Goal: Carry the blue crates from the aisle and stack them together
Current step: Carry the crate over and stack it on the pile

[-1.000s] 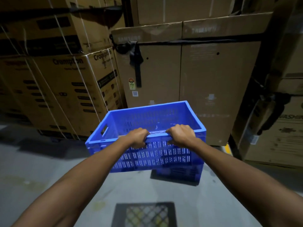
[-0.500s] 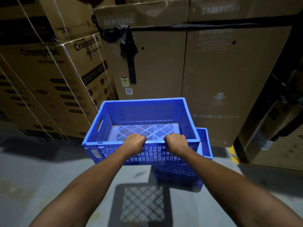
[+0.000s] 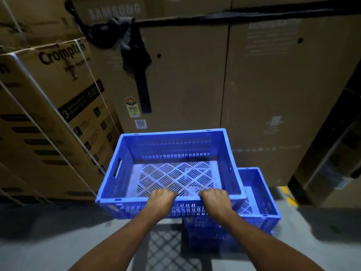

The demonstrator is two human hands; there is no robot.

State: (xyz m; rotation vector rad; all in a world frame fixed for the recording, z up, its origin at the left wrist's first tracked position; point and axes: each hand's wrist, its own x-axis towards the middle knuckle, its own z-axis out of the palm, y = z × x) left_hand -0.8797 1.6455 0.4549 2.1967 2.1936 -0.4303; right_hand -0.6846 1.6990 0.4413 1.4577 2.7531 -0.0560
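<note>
The near rim of the carried crate [image 3: 172,153] is gripped by left hand [image 3: 160,200] and right hand [image 3: 214,200], with the floor crate [image 3: 261,216] lower right of it.

Grey floor [image 3: 48,231], crate and cardboard on it.
A blue crate [image 3: 263,218], perhaps atop another, stands just before tall boxes [image 3: 195,85]; strapped cartons [image 3: 48,114] stand at left, and a yellow stripe [image 3: 289,196] marks the right.

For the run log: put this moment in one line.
left hand, right hand: grip crate rim | lower crate: below-right | not stacked
</note>
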